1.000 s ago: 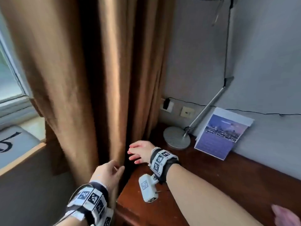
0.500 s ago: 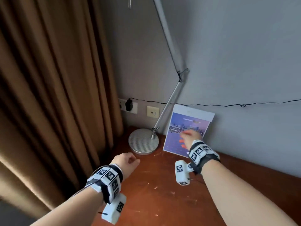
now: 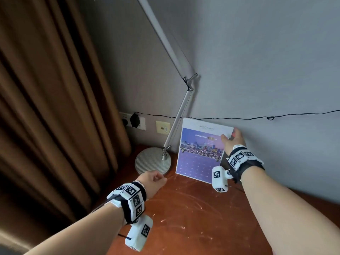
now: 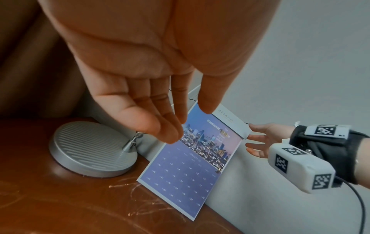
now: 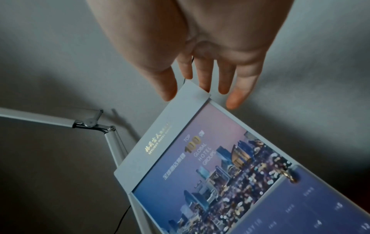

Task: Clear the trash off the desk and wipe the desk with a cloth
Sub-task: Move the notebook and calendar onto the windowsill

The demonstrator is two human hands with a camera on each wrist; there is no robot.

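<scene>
Calendar (image 3: 198,155) by my right hand (image 3: 232,139): purple w/ white border, city-lights photo. Desk (image 3: 193,218) red-brown, pale scratches. Lamp base (image 3: 150,160) silver, ribbed. Curtain (image 3: 46,107) brown.

A calendar (image 3: 199,153) leans on the wall beside a lamp base (image 3: 151,160).

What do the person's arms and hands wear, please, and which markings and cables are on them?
Both forearms are bare, without sleeves. Each wrist wears a black strap with white square blocks printed with black-and-white coded markers: the left band and the right band. Below each hangs a white camera box with similar markers, left, right, each trailing a thin black cable.
</scene>
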